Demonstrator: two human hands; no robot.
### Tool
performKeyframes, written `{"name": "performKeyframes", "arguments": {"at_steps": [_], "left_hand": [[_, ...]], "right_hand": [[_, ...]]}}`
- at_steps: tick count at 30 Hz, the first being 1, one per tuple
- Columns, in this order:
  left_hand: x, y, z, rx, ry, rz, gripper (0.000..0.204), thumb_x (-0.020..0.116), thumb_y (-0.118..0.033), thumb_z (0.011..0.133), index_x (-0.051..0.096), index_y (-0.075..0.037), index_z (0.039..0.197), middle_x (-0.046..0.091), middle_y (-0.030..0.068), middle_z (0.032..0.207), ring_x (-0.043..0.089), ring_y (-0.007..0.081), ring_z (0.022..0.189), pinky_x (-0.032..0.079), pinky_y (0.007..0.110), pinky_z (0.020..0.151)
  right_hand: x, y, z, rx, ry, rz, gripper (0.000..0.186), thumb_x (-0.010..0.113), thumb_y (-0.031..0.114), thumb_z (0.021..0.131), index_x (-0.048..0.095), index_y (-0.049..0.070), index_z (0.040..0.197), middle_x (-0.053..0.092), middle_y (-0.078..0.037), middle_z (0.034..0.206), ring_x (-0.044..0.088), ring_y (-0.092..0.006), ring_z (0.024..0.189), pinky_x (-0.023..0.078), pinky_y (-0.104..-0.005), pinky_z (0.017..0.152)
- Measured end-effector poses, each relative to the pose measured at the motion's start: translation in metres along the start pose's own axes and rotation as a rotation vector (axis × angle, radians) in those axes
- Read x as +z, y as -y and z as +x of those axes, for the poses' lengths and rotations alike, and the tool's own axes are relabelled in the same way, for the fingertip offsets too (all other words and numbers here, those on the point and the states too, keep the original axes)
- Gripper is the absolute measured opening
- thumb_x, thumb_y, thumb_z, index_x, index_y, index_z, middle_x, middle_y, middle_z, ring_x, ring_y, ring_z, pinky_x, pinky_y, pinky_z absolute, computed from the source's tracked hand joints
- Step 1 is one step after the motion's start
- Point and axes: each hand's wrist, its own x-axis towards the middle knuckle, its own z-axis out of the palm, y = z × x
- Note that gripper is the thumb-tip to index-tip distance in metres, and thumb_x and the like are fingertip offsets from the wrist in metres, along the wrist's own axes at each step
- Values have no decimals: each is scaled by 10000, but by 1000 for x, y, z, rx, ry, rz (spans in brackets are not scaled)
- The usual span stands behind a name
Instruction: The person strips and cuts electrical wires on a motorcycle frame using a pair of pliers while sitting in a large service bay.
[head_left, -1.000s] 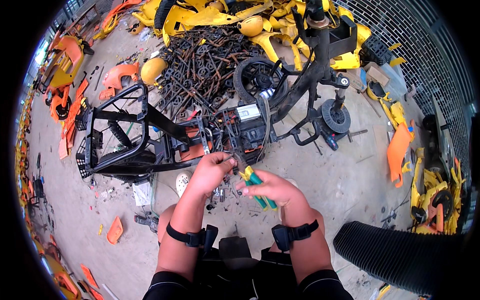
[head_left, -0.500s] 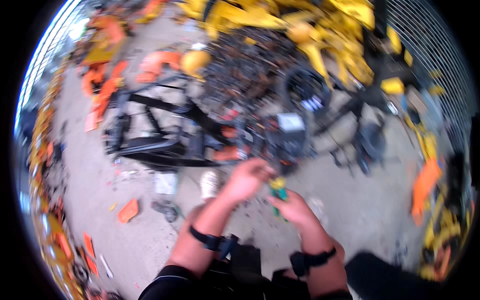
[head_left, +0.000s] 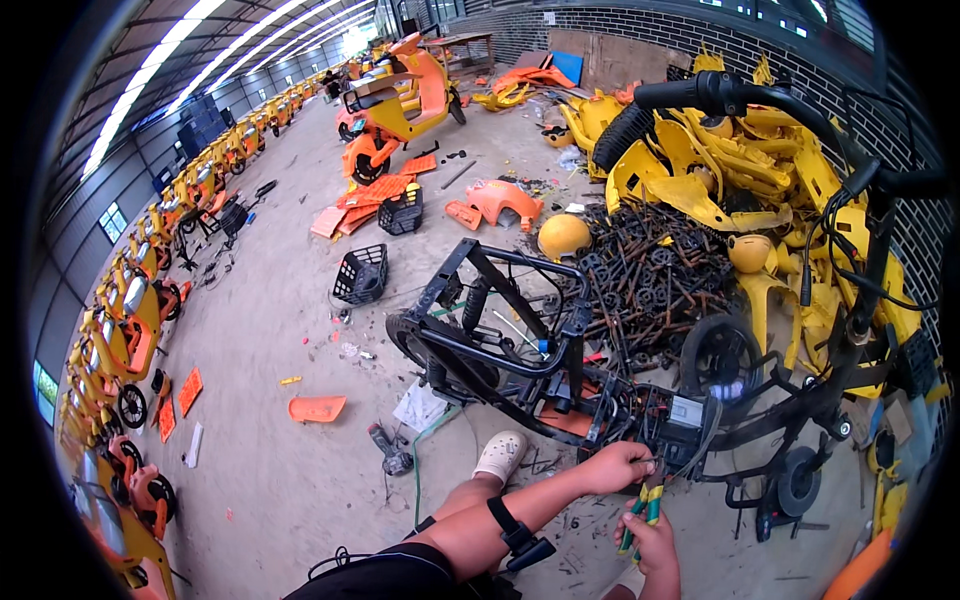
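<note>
My right hand is closed around the green-and-yellow handles of a pair of pliers, whose jaws point up toward the scooter frame. Just left of the jaws, my left hand is closed in a pinch at the frame's lower edge; whatever its fingertips hold is too small to name. Both hands are in front of a stripped black scooter frame, beside its exposed wiring and a dark box with a pale label. Handlebars rise at the right with cables hanging from them.
A cordless drill lies on the floor left of my shoe. Behind the frame are a heap of dark metal parts and yellow panels. Black crates stand farther back. Yellow scooters line the left side.
The view has swung up and left, bringing the hall and scooter row into sight. My hands now appear farther right and lower; the pliers are still in my right hand.
</note>
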Motion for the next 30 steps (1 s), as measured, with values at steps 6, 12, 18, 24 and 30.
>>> {"name": "performKeyframes", "arguments": {"at_steps": [6, 12, 18, 24, 30], "left_hand": [[1, -8, 0, 40, 95, 37, 182, 607, -194, 993, 639, -22, 944, 585, -4, 774, 515, 89, 744, 447, 285, 681], [10, -13, -2, 106, 62, 132, 168, 618, -178, 979, 629, -11, 963, 605, 39, 781, 520, 104, 742, 453, 303, 688], [31, -23, -4, 125, -56, 263, 155, 620, -165, 961, 608, -11, 948, 602, 122, 779, 570, 213, 724, 457, 355, 681], [45, -9, -1, 157, -167, 308, 137, 614, -130, 940, 575, -1, 914, 586, 177, 793, 603, 319, 764, 461, 413, 702], [54, -7, 10, 106, -195, 289, 111, 644, -111, 912, 584, -18, 920, 591, 181, 820, 605, 344, 784, 473, 411, 718]], "right_hand": [[9, -8, -4, -165, -100, 4, 237, 617, 42, 914, 501, 9, 1118, 564, -66, 748, 561, -147, 577, 502, -301, 523], [8, -12, -6, -230, -215, -115, 199, 607, 60, 929, 497, 33, 1093, 547, -50, 739, 523, -131, 548, 472, -289, 488], [-15, -21, -1, -382, -557, -690, 266, 654, 64, 861, 540, 15, 1096, 626, -151, 840, 620, -291, 683, 501, -408, 643], [11, 6, -16, -274, -771, -853, 318, 635, 66, 832, 570, 43, 1142, 656, -256, 942, 644, -447, 884, 496, -485, 741], [-1, 3, -14, -362, -787, -742, 349, 626, 53, 810, 575, 34, 1155, 655, -240, 933, 648, -422, 861, 495, -465, 757]]}}
